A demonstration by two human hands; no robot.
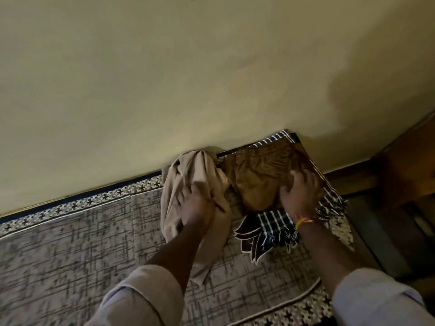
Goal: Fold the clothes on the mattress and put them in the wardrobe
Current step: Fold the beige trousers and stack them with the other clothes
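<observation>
Rolled-up grey sleeves sit nearest the lens, and both forearms reach out across the patterned mattress toward the wall. My left hand is closed around a bunch of the beige garment, which lies crumpled against the wall, one long part trailing back toward me under the forearm. My right hand lies flat with fingers spread, pressing on the folded brown garment and gripping nothing. That brown piece rests on a black-and-white checked cloth, whose fringed edge sticks out beneath it at the mattress corner.

I judge the step in hand to be taking up the beige garment for folding while the finished stack is steadied. To do it well, I would draw the beige piece clear to the open stretch of mattress on the left, shake it flat, find its seams and only then fold, keeping the right palm on the stack so it does not slide.

Beyond the corner, dark wooden furniture stands on the right; whether it is the wardrobe I cannot tell. The wall crowds the clothes, and the dim light hides fabric detail.
</observation>
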